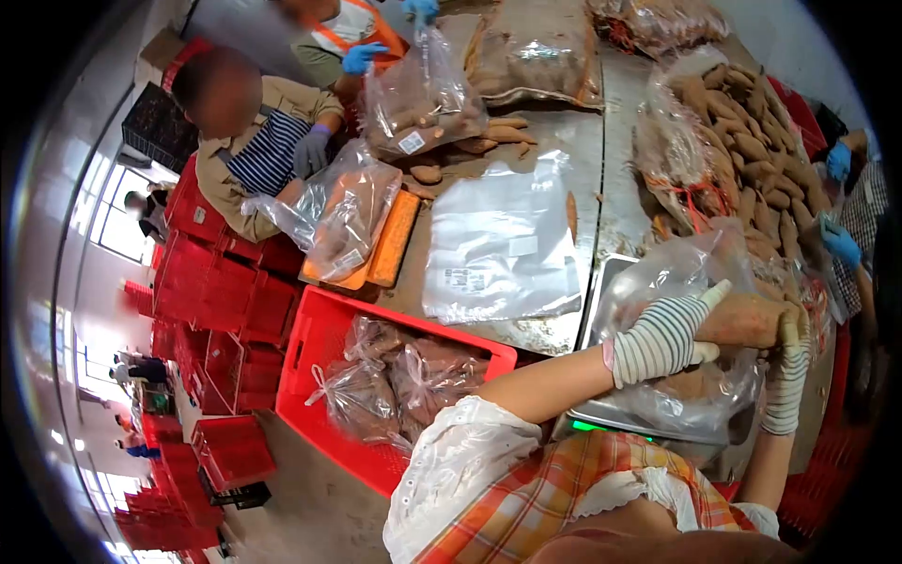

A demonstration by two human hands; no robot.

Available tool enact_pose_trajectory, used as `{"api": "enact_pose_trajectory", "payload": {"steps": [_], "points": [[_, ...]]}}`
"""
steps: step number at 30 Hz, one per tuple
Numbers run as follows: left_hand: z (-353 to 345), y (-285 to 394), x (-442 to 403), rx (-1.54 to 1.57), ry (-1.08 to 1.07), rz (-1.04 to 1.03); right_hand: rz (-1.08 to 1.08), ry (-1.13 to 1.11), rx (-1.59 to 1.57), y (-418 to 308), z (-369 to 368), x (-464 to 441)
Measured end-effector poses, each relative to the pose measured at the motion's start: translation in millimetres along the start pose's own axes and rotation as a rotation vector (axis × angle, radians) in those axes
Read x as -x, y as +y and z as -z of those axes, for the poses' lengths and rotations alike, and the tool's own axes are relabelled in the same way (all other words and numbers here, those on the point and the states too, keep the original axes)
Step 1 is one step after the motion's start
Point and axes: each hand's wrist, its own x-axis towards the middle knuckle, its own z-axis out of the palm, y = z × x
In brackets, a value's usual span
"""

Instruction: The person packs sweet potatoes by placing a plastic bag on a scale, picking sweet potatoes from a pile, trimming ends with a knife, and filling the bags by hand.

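Observation:
A large sweet potato (742, 321) is held between my two hands, above a clear plastic bag (648, 282) on the weighing scale (601, 411). My left hand (662, 338), in a striped knit glove, grips its left end with thumb and fingers around it. At the other end, my right hand (789, 362), gloved the same way, has its fingers closed on the tip. More tubers show dimly through the bag beneath. Part of the scale's green display peeks out at its front edge.
Left of the scale lie flat plastic bags (503, 249). A red crate (301, 362) holds several tied bags. Loose sweet potatoes (752, 141) spill from a sack at upper right. Co-workers stand across the table; one handles a bag at an orange scale (393, 240). Blue-gloved hands (839, 242) appear at right.

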Motion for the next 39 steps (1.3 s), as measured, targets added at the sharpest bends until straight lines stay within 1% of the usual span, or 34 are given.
{"api": "enact_pose_trajectory", "payload": {"steps": [2, 3, 4, 6, 7, 8, 9, 10, 12, 13, 14, 16, 18, 20, 21, 22, 24, 25, 28, 30, 32, 34, 35, 37, 39], "points": [[13.6, -11.3, 4.4, 0.295, 0.142, -0.069, -0.001, 0.093, -0.103, -1.5, -1.9, -8.0], [17.9, -11.5, 6.1, 0.898, 0.096, 0.069, -0.044, 0.212, -0.149, -1.0, -6.1, -10.0], [28.7, -14.8, 9.5, 0.886, 0.145, 0.069, -0.049, 0.206, -0.141, -0.6, -2.8, -11.6], [29.8, -31.3, 14.3, 1.181, 0.109, 0.333, -0.105, 0.087, -0.249, -9.8, -3.3, -15.6], [27.6, -34.0, 13.9, 1.196, 0.17, 0.314, -0.12, 0.124, -0.22, -15.5, -11.7, -14.5], [28.9, -32.0, 13.8, 1.214, 0.227, 0.293, -0.118, 0.106, -0.215, -15.7, -18.5, -16.2], [31.4, -28.0, 16.7, 1.226, 0.246, 0.371, -0.114, 0.145, -0.213, -15.2, -20.7, -15.5], [34.4, -29.7, 19.0, 1.234, 0.252, 0.371, -0.112, 0.19, -0.21, -17.3, -24.8, -13.1], [36.5, -32.9, 18.2, 1.191, 0.178, 0.331, -0.087, 0.183, -0.193, -23.3, -45.7, -7.4], [38.3, -33.3, 20.7, 1.226, 0.204, 0.334, -0.058, 0.192, -0.181, -29.4, -59.5, -1.5], [35.8, -32.1, 20.6, 1.227, 0.253, 0.295, -0.023, 0.222, -0.163, -34.6, -65.7, 5.1], [43.8, -26.7, 22.4, 1.243, 0.231, 0.334, -0.041, 0.258, -0.191, -34.3, -70.0, 6.6], [48.8, -25.6, 20.9, 1.162, 0.293, 0.39, -0.082, 0.086, -0.229, -29.3, -54.8, -1.8], [48.8, -28.6, 21.7, 1.189, 0.341, 0.368, -0.173, 0.035, -0.284, -20.2, -47.9, -9.9], [47.0, -31.8, 21.7, 1.191, 0.379, 0.374, -0.218, 0.054, -0.278, -24.4, -52.0, -10.2], [46.7, -34.7, 20.2, 1.206, 0.37, 0.355, -0.229, 0.022, -0.304, -22.3, -51.0, -14.3], [47.1, -40.1, 21.8, 1.347, 0.433, 0.378, -0.214, 0.03, -0.336, -18.2, -55.1, -22.5], [46.9, -42.6, 23.9, 1.394, 0.463, 0.35, -0.212, 0.017, -0.318, -21.2, -58.8, -23.7], [56.2, -48.2, 31.6, 1.378, 0.499, 0.366, -0.228, -0.06, -0.275, -30.1, -75.0, -25.4], [59.8, -55.9, 35.5, 1.305, 0.533, 0.342, -0.236, -0.031, -0.244, -31.9, -85.2, -29.6], [61.8, -69.5, 38.9, 1.262, 0.491, 0.363, -0.11, -0.069, -0.171, -34.1, -99.6, -31.6], [63.2, -83.6, 41.0, 1.241, 0.445, 0.403, -0.124, -0.089, -0.058, -40.6, -107.4, -31.2], [59.3, -93.6, 42.1, 1.248, 0.436, 0.425, -0.118, -0.112, -0.061, -36.1, -109.3, -34.1], [58.1, -105.6, 45.8, 1.25, 0.432, 0.443, -0.037, 0.0, -0.029, -26.7, -112.6, -40.5], [56.7, -107.9, 49.6, 1.292, 0.441, 0.428, -0.041, -0.022, -0.007, -32.5, -121.4, -37.3]]}}
